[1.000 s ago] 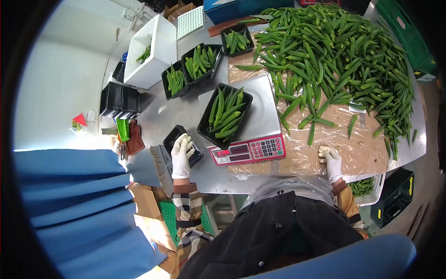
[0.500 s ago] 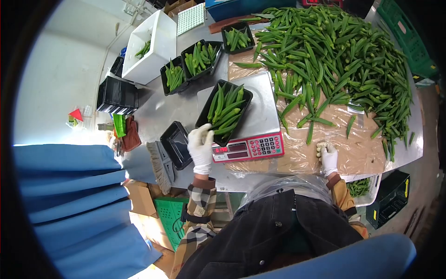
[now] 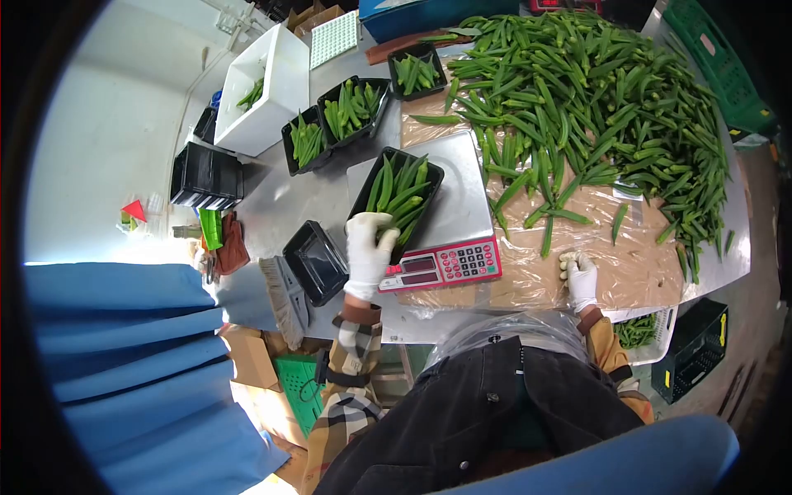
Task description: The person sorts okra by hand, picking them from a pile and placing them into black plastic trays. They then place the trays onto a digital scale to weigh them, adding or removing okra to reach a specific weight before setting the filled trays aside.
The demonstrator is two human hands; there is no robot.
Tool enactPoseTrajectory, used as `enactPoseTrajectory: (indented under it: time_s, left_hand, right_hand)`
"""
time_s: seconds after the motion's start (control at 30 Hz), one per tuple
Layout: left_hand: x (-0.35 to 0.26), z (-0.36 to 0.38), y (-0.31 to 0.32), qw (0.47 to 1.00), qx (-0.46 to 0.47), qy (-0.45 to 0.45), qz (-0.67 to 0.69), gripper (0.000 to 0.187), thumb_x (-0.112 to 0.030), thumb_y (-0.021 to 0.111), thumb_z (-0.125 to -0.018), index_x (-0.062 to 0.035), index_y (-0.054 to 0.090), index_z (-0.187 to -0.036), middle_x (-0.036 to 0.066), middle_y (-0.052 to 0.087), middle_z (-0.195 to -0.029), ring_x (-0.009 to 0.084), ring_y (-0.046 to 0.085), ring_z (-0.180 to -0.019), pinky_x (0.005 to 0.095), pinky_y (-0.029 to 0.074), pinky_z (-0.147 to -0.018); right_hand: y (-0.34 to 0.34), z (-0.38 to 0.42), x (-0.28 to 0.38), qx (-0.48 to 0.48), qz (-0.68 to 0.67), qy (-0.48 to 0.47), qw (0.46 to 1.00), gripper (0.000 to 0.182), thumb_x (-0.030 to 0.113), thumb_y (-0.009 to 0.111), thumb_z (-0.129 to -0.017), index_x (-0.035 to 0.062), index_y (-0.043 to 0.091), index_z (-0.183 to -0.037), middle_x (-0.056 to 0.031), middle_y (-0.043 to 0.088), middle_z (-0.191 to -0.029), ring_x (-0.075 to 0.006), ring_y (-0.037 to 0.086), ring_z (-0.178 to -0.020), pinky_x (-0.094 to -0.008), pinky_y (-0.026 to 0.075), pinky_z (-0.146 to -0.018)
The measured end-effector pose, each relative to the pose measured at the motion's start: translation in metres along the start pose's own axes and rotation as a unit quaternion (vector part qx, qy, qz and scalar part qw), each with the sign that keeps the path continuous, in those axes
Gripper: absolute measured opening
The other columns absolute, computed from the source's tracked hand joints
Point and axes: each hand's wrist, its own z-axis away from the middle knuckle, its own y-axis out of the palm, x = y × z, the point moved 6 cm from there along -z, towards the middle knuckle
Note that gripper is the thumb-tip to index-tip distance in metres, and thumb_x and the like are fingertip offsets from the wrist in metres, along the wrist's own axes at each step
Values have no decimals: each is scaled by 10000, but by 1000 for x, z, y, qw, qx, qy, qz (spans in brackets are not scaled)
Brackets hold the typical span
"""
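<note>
My left hand (image 3: 369,252), in a white glove, reaches over the near left corner of a black tray (image 3: 429,202) of okra pods (image 3: 402,191). Its fingers are bent at the pods, with the thumb apart from them. The tray rests on the metal plate of a red and white digital scale (image 3: 441,266), whose display is lit but too small to read surely. On the plastic-covered cardboard (image 3: 520,276) to the right of the scale lies my right hand (image 3: 580,276), also gloved. Its fingers are curled in, and nothing shows in them.
A large okra heap (image 3: 577,107) covers the table's far right. Filled trays (image 3: 351,111) stand behind the scale. An upturned-edge black tray (image 3: 316,262) lies left of it, beside a brush (image 3: 280,301). Further left are stacked black trays (image 3: 206,175) and a white foam box (image 3: 285,87).
My left hand has moved slightly up and right, further over the tray's corner and the pods. The right hand stays on the covered cardboard. The view has shifted slightly.
</note>
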Motion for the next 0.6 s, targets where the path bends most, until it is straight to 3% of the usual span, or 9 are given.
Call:
enactPoseTrajectory:
  time_s: [0.1,0.17,0.27,0.37,0.43,0.5,0.57,0.6]
  left_hand:
    - [9,-2,-43,960,-150,-122,201,145,-63,666,-886,-36,558,-979,42,592,-868,155,589,-773,260,475,-720]
    - [26,8,-67,888,-221,-222,337,95,-53,624,-912,-57,547,-966,16,538,-761,112,532,-640,235,446,-601]
    - [77,36,-92,825,-257,-247,439,78,-85,612,-925,-66,551,-970,-37,431,-659,60,404,-523,213,314,-460]
    - [94,59,-100,807,-238,-337,423,115,-161,599,-963,-63,609,-904,-60,364,-547,43,302,-408,223,220,-366]
    - [92,70,-87,810,-209,-372,403,187,-222,585,-984,-56,632,-911,-67,349,-526,42,289,-389,221,213,-348]
    - [83,71,-67,838,-117,-410,341,270,-315,585,-990,-50,630,-966,-42,448,-542,41,370,-389,203,250,-352]
    - [66,64,-38,866,-38,-424,261,267,-294,624,-969,-30,602,-1003,6,554,-601,71,454,-393,214,300,-356]
    - [67,59,-18,889,7,-377,260,248,-257,637,-959,-20,586,-1007,29,585,-639,91,486,-399,225,327,-359]
  right_hand:
    - [-3,4,2,-1,8,-4,1000,156,80,509,-975,54,662,-978,17,620,-767,-34,506,-550,-186,395,-464]
    - [-2,3,2,-2,15,-7,1000,157,85,511,-976,54,665,-981,16,621,-769,-34,506,-549,-187,395,-463]
    - [-2,2,-1,3,0,-10,1000,159,92,513,-978,56,667,-986,14,623,-774,-34,507,-546,-185,393,-463]
    - [-2,1,-2,-1,5,2,1000,154,96,516,-979,57,665,-981,17,617,-766,-33,503,-542,-185,390,-460]
    - [-2,2,-1,-4,6,6,1000,152,99,518,-979,56,663,-976,19,612,-758,-32,500,-540,-185,387,-459]
    - [-1,3,2,-6,9,11,1000,150,101,519,-979,57,662,-972,21,607,-751,-32,498,-537,-186,384,-457]
    - [-1,4,5,-8,12,13,1000,148,104,520,-979,59,661,-969,23,603,-745,-33,496,-536,-189,382,-454]
    - [-1,2,4,-9,14,17,1000,149,101,519,-976,59,661,-968,22,604,-746,-34,498,-535,-192,382,-453]
